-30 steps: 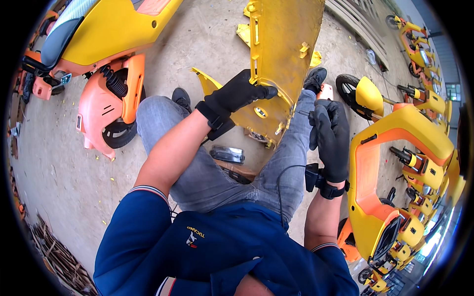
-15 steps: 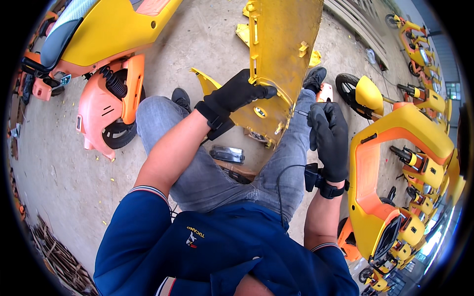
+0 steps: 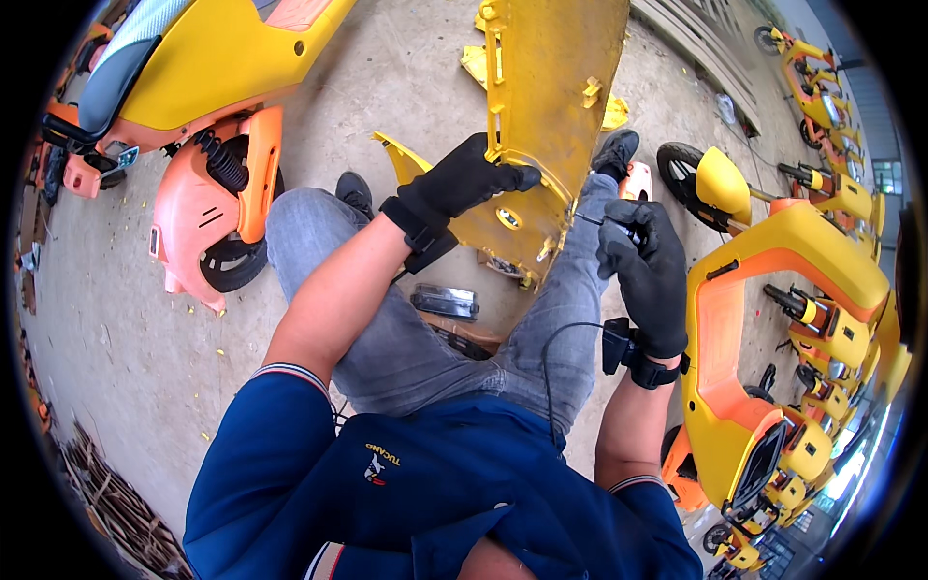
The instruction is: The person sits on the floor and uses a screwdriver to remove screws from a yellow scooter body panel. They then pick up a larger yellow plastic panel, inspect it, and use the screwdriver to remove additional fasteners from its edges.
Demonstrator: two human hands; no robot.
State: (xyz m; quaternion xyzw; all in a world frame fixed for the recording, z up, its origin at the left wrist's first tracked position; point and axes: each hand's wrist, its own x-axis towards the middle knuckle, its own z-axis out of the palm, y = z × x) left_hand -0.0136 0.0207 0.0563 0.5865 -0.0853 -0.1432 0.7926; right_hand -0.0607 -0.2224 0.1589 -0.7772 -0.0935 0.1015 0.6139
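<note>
A large yellow plastic body panel (image 3: 551, 87) stands between my knees, its inner face with clips and tabs toward me. My left hand (image 3: 464, 182), in a black glove, is closed around the panel's left edge. My right hand (image 3: 646, 261), also gloved in black, grips a screwdriver (image 3: 588, 220). Most of its handle is hidden by the fingers. The thin shaft points left, its tip at the panel's lower right edge; whether it touches a screw is too small to tell.
A dark shallow box (image 3: 445, 302) lies on the floor between my legs. To the left stands a yellow and pink scooter (image 3: 208, 208); close on the right is a yellow and orange scooter body (image 3: 710, 338). More yellow scooters (image 3: 829, 338) line the right side. Planks (image 3: 710, 58) lie at the far right.
My right hand has turned and its fingers have shifted on the screwdriver, whose tip is nearer the panel's edge. The panel has tilted slightly left. My left hand keeps its hold.
</note>
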